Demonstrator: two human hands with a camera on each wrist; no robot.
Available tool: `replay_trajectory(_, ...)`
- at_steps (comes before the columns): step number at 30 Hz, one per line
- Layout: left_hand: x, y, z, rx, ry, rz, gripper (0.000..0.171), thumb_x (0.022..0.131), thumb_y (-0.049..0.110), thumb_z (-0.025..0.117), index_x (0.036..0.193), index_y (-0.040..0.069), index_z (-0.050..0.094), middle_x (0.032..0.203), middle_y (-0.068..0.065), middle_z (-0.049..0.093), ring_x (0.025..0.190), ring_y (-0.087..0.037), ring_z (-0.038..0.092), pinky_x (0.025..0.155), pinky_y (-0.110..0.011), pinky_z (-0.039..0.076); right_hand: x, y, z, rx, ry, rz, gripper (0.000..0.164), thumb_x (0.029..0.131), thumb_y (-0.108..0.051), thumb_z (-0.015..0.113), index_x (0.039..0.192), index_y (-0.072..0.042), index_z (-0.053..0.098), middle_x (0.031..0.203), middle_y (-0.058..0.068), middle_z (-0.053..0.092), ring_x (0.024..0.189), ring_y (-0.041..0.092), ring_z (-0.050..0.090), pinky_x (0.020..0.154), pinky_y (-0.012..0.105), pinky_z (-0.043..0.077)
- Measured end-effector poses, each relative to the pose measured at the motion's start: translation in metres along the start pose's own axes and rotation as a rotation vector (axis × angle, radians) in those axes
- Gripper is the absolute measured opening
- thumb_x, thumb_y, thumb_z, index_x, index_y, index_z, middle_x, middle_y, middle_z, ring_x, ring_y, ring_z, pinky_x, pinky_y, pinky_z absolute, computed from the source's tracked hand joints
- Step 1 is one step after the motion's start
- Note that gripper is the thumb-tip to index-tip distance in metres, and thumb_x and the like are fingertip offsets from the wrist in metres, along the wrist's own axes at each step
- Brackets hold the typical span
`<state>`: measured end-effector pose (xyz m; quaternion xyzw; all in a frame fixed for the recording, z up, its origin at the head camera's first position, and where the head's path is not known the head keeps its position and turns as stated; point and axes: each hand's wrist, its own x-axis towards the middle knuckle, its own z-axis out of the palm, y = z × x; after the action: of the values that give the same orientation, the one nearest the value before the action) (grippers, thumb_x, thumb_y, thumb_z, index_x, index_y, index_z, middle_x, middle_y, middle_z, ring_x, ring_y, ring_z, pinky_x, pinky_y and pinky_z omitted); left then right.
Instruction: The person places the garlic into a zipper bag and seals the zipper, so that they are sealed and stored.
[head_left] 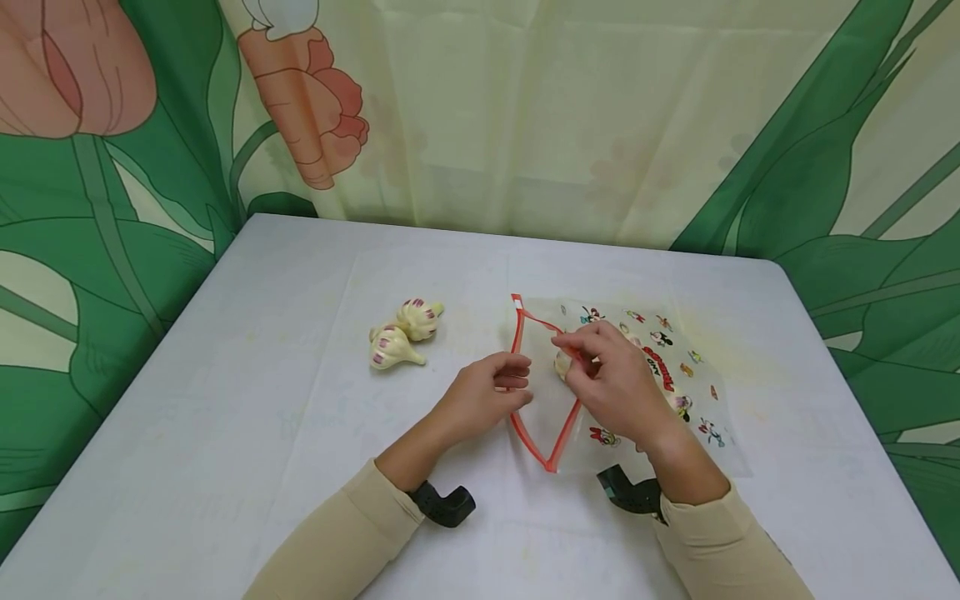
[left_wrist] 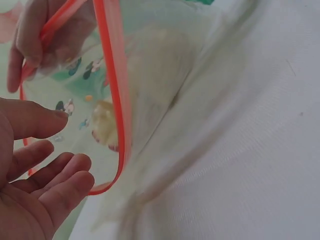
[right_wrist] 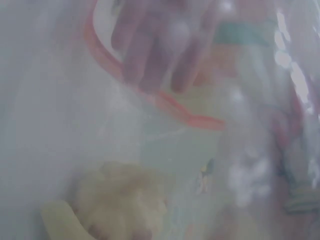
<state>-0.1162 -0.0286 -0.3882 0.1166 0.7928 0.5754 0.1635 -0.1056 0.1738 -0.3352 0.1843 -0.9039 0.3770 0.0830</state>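
A clear zip bag point(head_left: 690, 417) with red edging and cartoon figures lies on the table, its mouth spread wide toward the left. My right hand point(head_left: 622, 383) pinches the red edging on one side of that mouth. At the opposite side is my left hand point(head_left: 483, 396), its fingers loosely bent and apart at the opening. Between thumb and fingers it holds nothing in the left wrist view. Inside the bag sits a garlic bulb point(left_wrist: 105, 125), partly hidden behind my right hand in the head view. The same bulb point(right_wrist: 120, 200) looks hazy through plastic in the right wrist view.
Two more garlic bulbs point(head_left: 405, 333) lie together on the white-covered table point(head_left: 247, 400), left of the bag. Black wrist mounts point(head_left: 446, 506) sit on both wrists. A printed curtain point(head_left: 510, 117) hangs behind the table's far edge.
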Motion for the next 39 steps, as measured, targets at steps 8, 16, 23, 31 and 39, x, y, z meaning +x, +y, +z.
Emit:
replay_trajectory(8, -0.013, -0.008, -0.019, 0.055, 0.123, 0.035, 0.042, 0.091, 0.010, 0.073, 0.131, 0.004, 0.061, 0.122, -0.009, 0.065, 0.111, -0.021, 0.064, 0.090, -0.032, 0.054, 0.001, 0.000, 0.000, 0.007, -0.005, -0.003, 0.028, 0.089, 0.003, 0.061, 0.113, -0.002, 0.074, 0.099, 0.004, 0.058, 0.080, 0.018, 0.050, 0.064, 0.026, 0.046)
replay_trajectory(16, -0.023, -0.017, -0.050, 0.528, 0.297, 0.156, 0.038, 0.089, 0.004, 0.074, 0.126, 0.001, 0.065, 0.121, -0.013, 0.065, 0.110, -0.028, 0.061, 0.093, -0.040, 0.051, 0.000, 0.001, 0.000, 0.025, -0.013, 0.003, 0.029, 0.089, 0.004, 0.060, 0.113, -0.002, 0.074, 0.099, 0.004, 0.059, 0.080, 0.018, 0.050, 0.063, 0.026, 0.045)
replay_trajectory(23, -0.031, -0.021, -0.074, 0.642, 0.383, 0.235, 0.038, 0.086, 0.001, 0.076, 0.122, -0.003, 0.064, 0.122, -0.018, 0.064, 0.115, -0.034, 0.059, 0.096, -0.045, 0.049, 0.000, 0.001, 0.001, 0.020, -0.015, 0.008, 0.030, 0.089, 0.004, 0.058, 0.113, -0.002, 0.074, 0.099, 0.003, 0.058, 0.080, 0.018, 0.050, 0.063, 0.027, 0.045)
replay_trajectory(31, -0.033, -0.033, -0.092, 0.758, 0.505, 0.266, 0.037, 0.083, -0.006, 0.076, 0.118, -0.005, 0.065, 0.124, -0.020, 0.060, 0.120, -0.039, 0.052, 0.098, -0.046, 0.048, -0.001, 0.001, 0.001, 0.020, -0.017, 0.014, 0.030, 0.089, 0.004, 0.058, 0.113, -0.002, 0.074, 0.099, 0.003, 0.058, 0.081, 0.018, 0.050, 0.063, 0.027, 0.045)
replay_trajectory(39, -0.033, -0.042, -0.103, 0.762, 0.505, 0.184, 0.037, 0.084, -0.004, 0.075, 0.119, -0.004, 0.065, 0.127, -0.023, 0.057, 0.124, -0.042, 0.047, 0.097, -0.050, 0.048, -0.001, 0.001, 0.001, 0.026, -0.013, 0.016, 0.030, 0.088, 0.005, 0.058, 0.113, -0.002, 0.074, 0.099, 0.005, 0.059, 0.080, 0.018, 0.050, 0.063, 0.026, 0.045)
